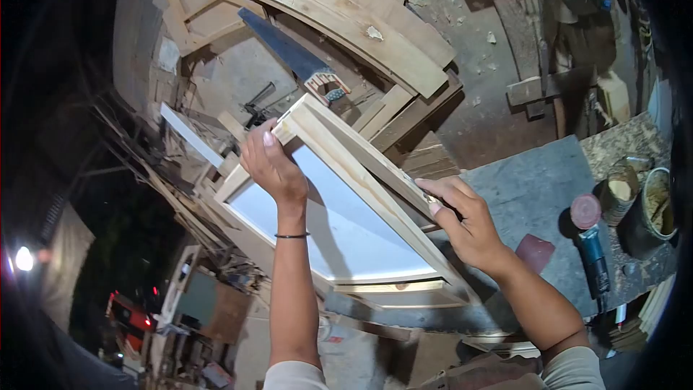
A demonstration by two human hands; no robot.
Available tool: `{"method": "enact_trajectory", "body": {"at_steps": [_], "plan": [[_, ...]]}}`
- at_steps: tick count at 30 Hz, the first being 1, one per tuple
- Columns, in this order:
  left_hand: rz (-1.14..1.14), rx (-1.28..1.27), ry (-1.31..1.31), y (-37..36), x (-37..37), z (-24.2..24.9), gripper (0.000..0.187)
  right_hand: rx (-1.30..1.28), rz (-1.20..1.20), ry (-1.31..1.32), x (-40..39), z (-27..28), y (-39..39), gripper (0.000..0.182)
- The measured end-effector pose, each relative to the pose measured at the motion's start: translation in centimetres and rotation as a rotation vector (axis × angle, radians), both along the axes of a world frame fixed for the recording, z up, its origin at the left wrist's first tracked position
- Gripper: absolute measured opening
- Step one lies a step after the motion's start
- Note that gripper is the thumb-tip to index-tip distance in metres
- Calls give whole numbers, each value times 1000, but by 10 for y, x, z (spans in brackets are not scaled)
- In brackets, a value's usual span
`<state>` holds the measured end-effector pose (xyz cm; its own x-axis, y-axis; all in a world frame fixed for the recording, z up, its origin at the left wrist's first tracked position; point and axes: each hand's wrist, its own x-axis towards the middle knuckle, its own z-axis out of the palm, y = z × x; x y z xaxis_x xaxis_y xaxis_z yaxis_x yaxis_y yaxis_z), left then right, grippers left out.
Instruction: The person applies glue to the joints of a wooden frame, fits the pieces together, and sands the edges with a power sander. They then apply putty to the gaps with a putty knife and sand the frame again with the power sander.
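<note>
1. The gray workbench (523, 173) spreads beneath and to the right of the work, with a corded power tool (593, 263) lying on it, beyond the right forearm.
2. The angular wooden frame (346, 166) lies between the two arms, partly over the bench. Its long rail slants from the top corner, ahead of the person, down toward the lower right; a shorter rail falls away to the lower left.
3. The pale panel (386, 245) fills the frame's opening, on the left-hand side of that long rail.
4. The handsaw (278, 43) lies beyond the top corner, apart from both hands.
5. The left hand (273, 166) is clamped over the shorter rail near the top corner, thumb on its edge, forearm running almost straight up from below.
6. The right hand (465, 220) is nearer the middle of the long rail, at its outer side, its forearm reaching in from the lower right. Thumb and forefinger come close together; whether they pinch the wood or some small piece, I cannot tell.
</note>
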<state>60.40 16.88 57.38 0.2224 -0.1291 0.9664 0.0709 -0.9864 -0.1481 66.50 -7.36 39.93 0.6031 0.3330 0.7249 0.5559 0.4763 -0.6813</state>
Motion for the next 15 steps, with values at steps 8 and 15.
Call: {"method": "enact_trajectory", "body": {"at_steps": [8,15], "plan": [[-27,-56,-10,11,4,-4,46,51,70,17,4,-3,11,34],[39,-14,-22,4,2,-3,45,129,-9,-120,21,41,25,34]]}}
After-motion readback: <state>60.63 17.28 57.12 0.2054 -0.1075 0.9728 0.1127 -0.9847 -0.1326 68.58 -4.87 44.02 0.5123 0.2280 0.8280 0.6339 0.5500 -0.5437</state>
